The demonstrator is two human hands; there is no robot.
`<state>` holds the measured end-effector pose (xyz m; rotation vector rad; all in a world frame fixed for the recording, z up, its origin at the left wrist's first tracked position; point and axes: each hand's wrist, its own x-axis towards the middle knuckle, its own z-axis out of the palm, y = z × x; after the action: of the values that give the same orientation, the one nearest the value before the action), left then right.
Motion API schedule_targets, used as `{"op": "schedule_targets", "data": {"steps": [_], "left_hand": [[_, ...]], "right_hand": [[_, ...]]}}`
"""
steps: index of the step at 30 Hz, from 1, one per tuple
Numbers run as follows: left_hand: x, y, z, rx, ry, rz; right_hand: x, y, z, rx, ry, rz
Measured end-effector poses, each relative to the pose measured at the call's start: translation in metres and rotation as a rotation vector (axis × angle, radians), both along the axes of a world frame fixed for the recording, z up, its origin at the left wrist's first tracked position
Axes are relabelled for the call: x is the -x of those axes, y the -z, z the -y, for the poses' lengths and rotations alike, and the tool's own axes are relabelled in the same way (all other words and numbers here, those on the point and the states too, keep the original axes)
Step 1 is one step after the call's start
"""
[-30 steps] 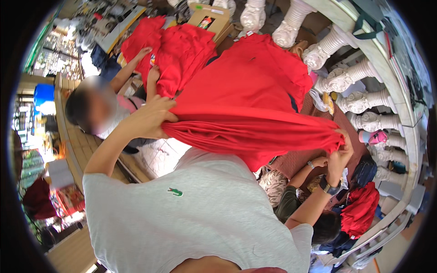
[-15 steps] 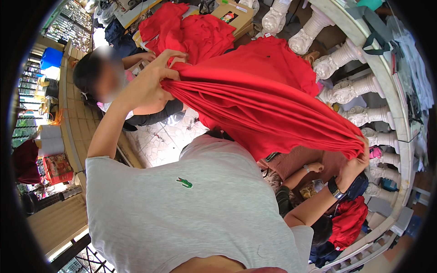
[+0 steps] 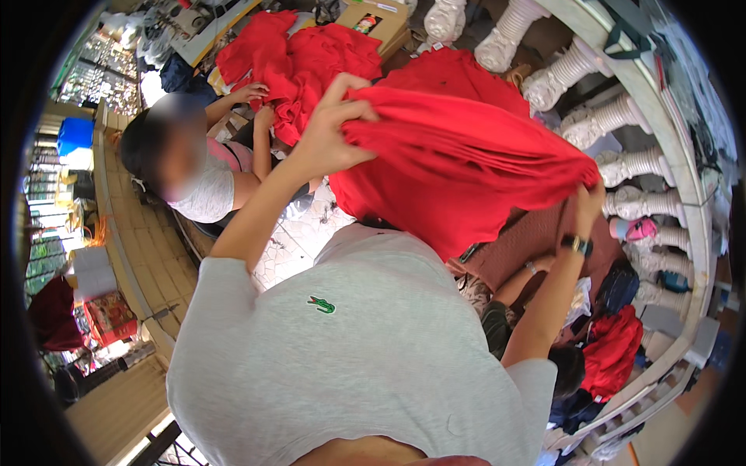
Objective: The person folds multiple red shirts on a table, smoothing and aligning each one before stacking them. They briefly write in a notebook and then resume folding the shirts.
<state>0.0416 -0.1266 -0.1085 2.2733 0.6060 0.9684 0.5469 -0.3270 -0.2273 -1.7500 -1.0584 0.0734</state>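
A large red cloth hangs in gathered folds between my two raised hands, slightly blurred. My left hand grips its left end, fingers curled around the bunched edge. At the other end, my right hand is closed on the gathered corner, lower and farther right. Whether the cloth is a garment cannot be told. Behind it lies another spread of red fabric, and the held cloth partly hides it.
At the left sits a person with hands near a red fabric heap. Another person's forearm shows beneath my right arm. A cardboard box stands at the back. White balusters line the right; a tiled ledge runs left.
My hands have come closer together: the left moved right, the right moved up and left. The cloth between them has slackened and bunched. The seated person's hands now show more fully.
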Motion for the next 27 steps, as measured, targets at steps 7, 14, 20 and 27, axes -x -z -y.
{"op": "schedule_targets", "data": {"steps": [7,14,20,27], "left_hand": [[-0.088,0.066,0.002,0.173,0.003,0.090],[-0.081,0.089,0.008,0.975,0.136,0.339],[-0.068,0.083,0.006,1.502,0.130,0.241],[-0.055,0.077,-0.017,0.924,0.072,-0.405]], "right_hand": [[0.245,-0.059,-0.045,0.267,-0.620,-0.236],[0.287,-0.026,-0.063,-0.189,-0.128,-0.165],[0.288,-0.051,-0.063,0.003,-0.408,0.024],[0.293,-0.033,-0.059,-0.032,-0.357,0.271]]}}
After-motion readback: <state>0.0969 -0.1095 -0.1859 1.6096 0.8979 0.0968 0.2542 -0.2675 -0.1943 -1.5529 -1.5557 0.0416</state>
